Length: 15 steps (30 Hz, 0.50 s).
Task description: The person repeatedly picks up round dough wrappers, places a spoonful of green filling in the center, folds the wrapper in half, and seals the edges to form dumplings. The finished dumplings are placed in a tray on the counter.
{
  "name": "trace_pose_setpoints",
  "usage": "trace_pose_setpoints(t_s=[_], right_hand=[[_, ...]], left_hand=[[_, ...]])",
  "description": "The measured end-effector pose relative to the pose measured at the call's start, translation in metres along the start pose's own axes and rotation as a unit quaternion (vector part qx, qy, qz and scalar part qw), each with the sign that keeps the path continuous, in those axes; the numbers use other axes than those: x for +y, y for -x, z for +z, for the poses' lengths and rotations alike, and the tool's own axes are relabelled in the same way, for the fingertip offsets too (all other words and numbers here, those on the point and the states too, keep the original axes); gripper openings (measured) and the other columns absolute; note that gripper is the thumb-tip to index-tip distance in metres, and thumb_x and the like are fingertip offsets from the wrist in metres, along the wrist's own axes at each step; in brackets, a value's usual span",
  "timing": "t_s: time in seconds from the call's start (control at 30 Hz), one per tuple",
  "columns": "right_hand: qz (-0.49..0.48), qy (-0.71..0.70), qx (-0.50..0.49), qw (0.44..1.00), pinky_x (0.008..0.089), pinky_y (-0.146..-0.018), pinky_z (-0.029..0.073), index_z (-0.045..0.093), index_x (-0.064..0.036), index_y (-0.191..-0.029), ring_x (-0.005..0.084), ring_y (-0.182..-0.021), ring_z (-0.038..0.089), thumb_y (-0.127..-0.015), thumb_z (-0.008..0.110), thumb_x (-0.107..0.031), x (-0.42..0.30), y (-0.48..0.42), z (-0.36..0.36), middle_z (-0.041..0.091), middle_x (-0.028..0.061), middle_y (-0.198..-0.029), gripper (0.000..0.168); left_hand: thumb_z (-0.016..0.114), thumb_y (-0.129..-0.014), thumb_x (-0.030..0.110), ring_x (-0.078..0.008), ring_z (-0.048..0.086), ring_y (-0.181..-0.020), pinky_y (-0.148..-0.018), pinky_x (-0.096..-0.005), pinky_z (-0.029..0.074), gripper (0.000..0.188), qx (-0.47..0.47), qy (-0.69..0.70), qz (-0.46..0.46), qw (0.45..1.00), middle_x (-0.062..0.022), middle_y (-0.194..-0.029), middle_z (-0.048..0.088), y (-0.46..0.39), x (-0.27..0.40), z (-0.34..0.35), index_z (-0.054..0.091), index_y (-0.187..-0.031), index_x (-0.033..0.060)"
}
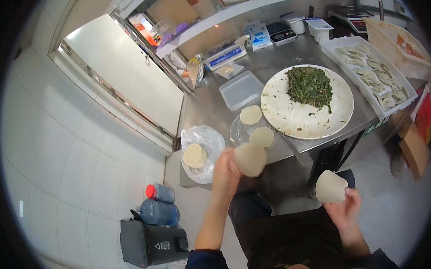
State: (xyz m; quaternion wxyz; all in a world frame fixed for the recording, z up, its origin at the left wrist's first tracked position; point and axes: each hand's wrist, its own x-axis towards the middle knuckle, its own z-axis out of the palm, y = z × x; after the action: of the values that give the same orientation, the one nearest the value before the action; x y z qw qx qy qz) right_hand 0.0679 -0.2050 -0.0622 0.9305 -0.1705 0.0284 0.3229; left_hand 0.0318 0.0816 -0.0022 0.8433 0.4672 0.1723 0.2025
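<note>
My left hand (228, 173) grips a round dough wrapper (251, 159) by its edge, just off the table's front edge. Out to the right, my right hand (342, 204) holds another dough wrapper (331, 186), slightly curved. Two flat wrappers (250, 114) lie on and beside a clear round lid or plate (238, 128). A stack of wrappers (194, 155) rests on a clear plastic bag (215, 141). The large white plate (279, 114) bears a mound of chopped green filling (310, 86). A thin metal utensil (293, 149) juts over the table edge beside it.
A white tray of folded dumplings (380, 75) stands right of the plate. Behind are a translucent lid (240, 90), a digital scale (281, 34) and white tubs (319, 29). A shelf (253, 1) spans above. A person's hand (185, 74) shows behind the shelf post. A bin (153, 241) stands lower left.
</note>
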Motion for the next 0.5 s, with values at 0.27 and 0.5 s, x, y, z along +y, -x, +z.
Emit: trace_pose_setpoints(t_s=[0.27,0.5], right_hand=[[-0.036,0.091,-0.045,0.994,0.0365,-0.082,0.047,0.046,-0.008,-0.088,0.0211,-0.093,0.058,-0.082,0.055,-0.007,0.003,0.005,0.004,0.058,0.0108,-0.101,0.011],[-0.315,0.697,-0.117,0.634,0.0357,-0.083,0.047,0.053,-0.004,-0.089,0.027,-0.092,0.06,-0.078,0.063,-0.004,0.008,-0.01,0.008,0.061,0.0132,-0.097,0.015]], left_hand=[[0.049,-0.091,0.011,-0.0211,0.056,-0.091,-0.088,-0.0325,0.043,0.016,0.087,-0.6,0.376,0.701,-0.0107,-0.102,0.055,-0.103,0.0,-0.059,0.05,-0.104,0.0026],[0.035,-0.099,0.034,-0.0208,0.051,-0.111,-0.093,-0.0363,0.041,0.043,-0.267,0.071,-0.292,0.916,-0.0107,-0.124,0.052,0.045,-0.066,0.024,0.044,-0.127,0.0028]])
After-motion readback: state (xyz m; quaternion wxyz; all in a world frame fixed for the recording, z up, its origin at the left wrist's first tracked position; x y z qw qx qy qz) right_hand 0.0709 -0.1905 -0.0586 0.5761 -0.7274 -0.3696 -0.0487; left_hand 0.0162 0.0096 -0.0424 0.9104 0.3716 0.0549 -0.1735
